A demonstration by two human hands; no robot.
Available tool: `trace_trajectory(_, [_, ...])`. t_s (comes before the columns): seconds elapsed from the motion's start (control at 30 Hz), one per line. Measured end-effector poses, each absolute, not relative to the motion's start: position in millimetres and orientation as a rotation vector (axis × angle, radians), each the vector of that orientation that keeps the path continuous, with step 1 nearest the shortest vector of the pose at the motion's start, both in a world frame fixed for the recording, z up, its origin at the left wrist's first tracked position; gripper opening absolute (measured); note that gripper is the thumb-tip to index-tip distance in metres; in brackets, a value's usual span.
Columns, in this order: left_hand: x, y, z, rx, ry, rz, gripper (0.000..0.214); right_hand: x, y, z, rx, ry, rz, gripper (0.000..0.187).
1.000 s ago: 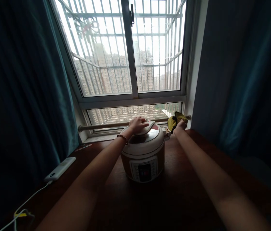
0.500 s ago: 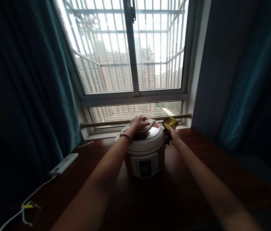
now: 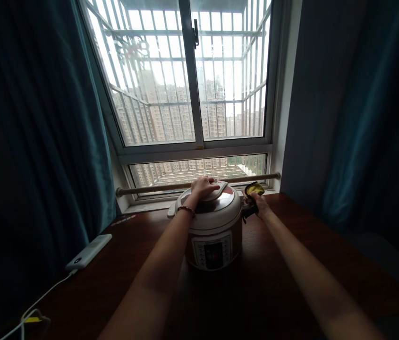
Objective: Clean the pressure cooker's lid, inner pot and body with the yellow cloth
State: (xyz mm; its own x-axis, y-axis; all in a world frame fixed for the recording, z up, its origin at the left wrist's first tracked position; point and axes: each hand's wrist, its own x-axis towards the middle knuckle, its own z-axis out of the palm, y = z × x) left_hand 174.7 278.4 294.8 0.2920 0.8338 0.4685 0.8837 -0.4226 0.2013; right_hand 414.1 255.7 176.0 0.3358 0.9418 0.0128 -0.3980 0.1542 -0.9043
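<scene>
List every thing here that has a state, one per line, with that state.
Pressure cooker: lid on, upright on the table.
Left hand: resting on the lid handle.
Right hand: grip shut on the yellow cloth, pressed at the cooker's right side.
Window: sashes closed.
Curtains: drawn open.
Power bank: flat on the table, white cable plugged in.

We recorded strong backlight from the barred, white-framed glass window (image 3: pixel 195 89), which was overexposed near its top. The teal fabric curtains (image 3: pixel 32 132) fell almost to black. The dark brown wooden tabletop (image 3: pixel 256 283) stayed dim. Wide-angle distortion bent the frame edges; the forearms appeared soft.
</scene>
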Motion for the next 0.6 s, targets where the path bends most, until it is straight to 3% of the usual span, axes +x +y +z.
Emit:
trace_trajectory(0.37, [172,274,300,-2.444,-1.606,-0.926,0.032,413,257,173,-0.956,-0.697,1.101,0.031])
trace_trajectory(0.6, [158,270,307,-2.34,-1.561,-1.076,0.032,410,251,175,-0.935,-0.62,0.997,0.019])
